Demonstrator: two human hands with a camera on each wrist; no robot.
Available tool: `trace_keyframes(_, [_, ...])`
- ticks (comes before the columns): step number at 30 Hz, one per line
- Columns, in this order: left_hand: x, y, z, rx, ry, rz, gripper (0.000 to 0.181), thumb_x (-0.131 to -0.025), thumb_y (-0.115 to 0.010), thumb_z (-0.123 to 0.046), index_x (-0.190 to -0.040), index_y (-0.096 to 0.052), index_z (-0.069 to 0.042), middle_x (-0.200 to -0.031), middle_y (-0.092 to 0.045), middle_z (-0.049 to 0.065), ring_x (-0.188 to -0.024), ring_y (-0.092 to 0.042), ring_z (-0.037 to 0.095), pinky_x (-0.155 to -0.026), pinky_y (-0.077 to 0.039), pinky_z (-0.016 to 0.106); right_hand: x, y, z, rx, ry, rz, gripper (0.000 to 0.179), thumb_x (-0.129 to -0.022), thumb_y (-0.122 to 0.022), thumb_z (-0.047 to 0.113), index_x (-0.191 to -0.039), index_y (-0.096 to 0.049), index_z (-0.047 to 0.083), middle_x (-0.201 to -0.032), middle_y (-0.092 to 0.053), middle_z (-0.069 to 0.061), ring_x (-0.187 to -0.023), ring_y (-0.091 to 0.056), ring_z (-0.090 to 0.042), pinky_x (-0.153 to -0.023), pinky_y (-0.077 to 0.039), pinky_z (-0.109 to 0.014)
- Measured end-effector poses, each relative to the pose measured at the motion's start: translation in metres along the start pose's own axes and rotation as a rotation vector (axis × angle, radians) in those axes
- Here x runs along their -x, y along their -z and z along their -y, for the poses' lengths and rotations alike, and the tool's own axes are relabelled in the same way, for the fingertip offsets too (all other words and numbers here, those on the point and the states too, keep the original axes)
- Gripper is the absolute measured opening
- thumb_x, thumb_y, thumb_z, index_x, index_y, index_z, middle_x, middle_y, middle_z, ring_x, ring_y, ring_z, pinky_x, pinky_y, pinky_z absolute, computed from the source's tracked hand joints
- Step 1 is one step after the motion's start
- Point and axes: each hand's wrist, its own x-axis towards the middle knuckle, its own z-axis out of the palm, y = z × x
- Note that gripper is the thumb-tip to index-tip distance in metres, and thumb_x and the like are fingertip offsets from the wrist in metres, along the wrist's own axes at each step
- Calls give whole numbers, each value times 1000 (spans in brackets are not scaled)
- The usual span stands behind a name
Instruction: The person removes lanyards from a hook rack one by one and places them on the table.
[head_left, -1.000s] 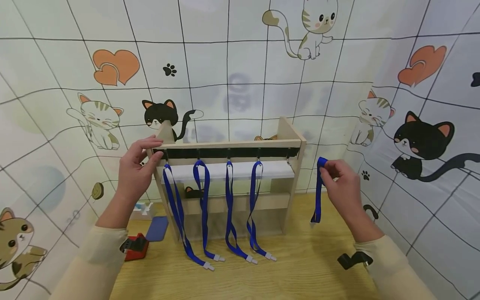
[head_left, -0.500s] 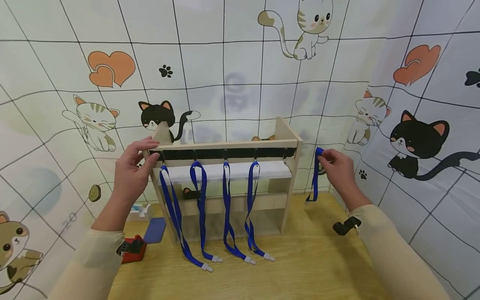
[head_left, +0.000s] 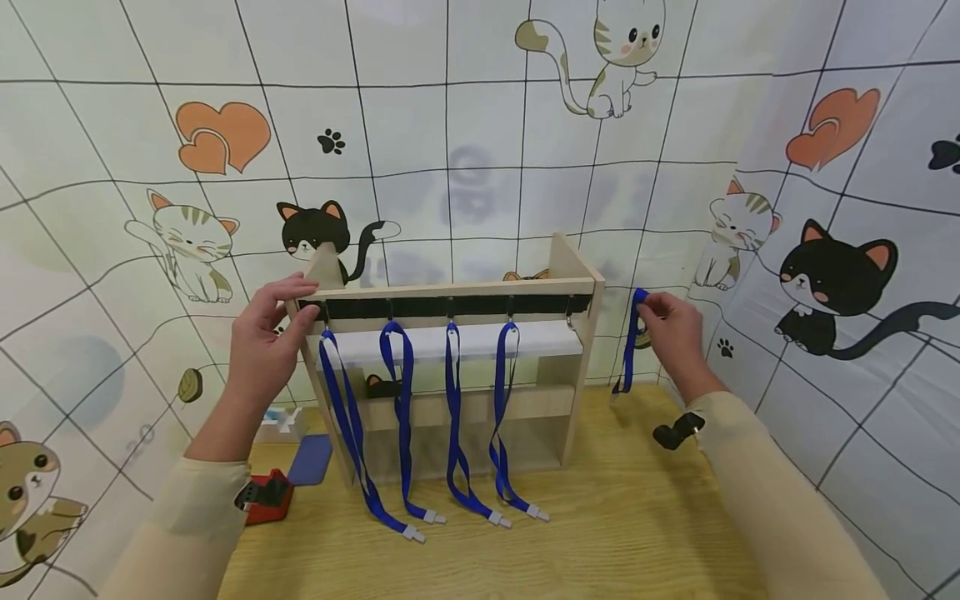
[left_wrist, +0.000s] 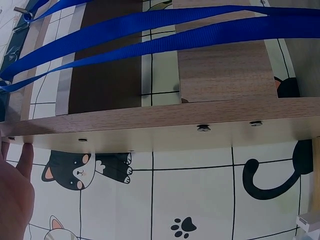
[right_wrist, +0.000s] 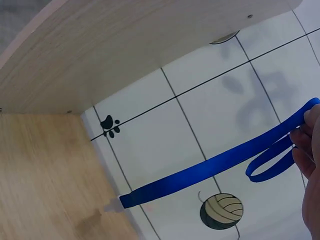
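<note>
Surface (head_left: 637, 517): wood-grained, it bears the rack in front of you.
Wooden rack (head_left: 551, 403): upright, with a dark strip of hooks across its top front.
Hanging lanyards (head_left: 407, 383): four blue straps hang from those hooks, their lower ends trailing toward you on the surface.
Left hand (head_left: 262, 342): you grip the rack's upper left corner, thumb in front; it has stayed there over the last second.
Right hand (head_left: 678, 337): you pinch one strap between thumb and fingers, and you now hold it higher in the head view than a second ago.
Held lanyard (head_left: 630, 346): to the right of the rack and apart from it; the rise seems to have brought its top near hook level. Its long axis is close to vertical, top leaning slightly right, with a slack loop by your fingers.
Clip (right_wrist: 114, 205): at the strap's far end, pointing down toward the surface.
Rightmost hook (head_left: 570, 322): bare, so this strap looks not yet hung.
</note>
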Motion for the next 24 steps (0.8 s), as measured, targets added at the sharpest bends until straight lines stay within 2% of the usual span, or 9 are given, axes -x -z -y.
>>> trace_keyframes(8, [0, 0, 1, -3, 2, -2, 32, -104, -73, 4, -135, -73, -3, -143, -70, 13, -152, -53, 20, -117, -49, 29, 14, -12, -13, -16, -67, 99, 23, -112, -68, 22, -120, -75, 1, -116, -77, -19, -105, -71, -30, -71, -49, -15])
trace_keyframes(11, [1, 0, 3, 3, -6, -6, 32, -104, -73, 4, -135, -73, -2, -142, -70, 14, -152, -53, 21, -117, -49, 28, 20, -19, -17, -18, -65, 127, 21, -112, -69, 18, -119, -75, 0, -114, -77, -20, -101, -70, -30, -73, -52, -19])
trace_keyframes(15, [2, 0, 5, 10, -16, -10, 31, -103, -73, 7, -133, -73, 0, -141, -71, 16, -151, -54, 22, -116, -50, 27, 29, -26, -23, 22, -12, 205, 18, -111, -70, 14, -118, -75, -2, -110, -78, -20, -99, -71, -33, -80, -58, -37])
trace_keyframes(19, [3, 1, 3, 5, -13, -7, 31, -103, -73, 6, -133, -74, -1, -141, -71, 15, -151, -54, 22, -116, -50, 26, 38, -32, -31, 88, 62, 266, 13, -109, -71, 9, -115, -75, -2, -107, -77, -21, -100, -72, -39, -87, -59, -54])
trace_keyframes(24, [1, -1, 2, 18, -7, -7, 31, -104, -73, 5, -134, -73, -1, -142, -70, 16, -152, -53, 22, -118, -49, 29, 45, -34, -44, 102, 69, 312, 11, -108, -71, 6, -115, -74, -2, -109, -77, -20, -104, -71, -40, -92, -58, -59])
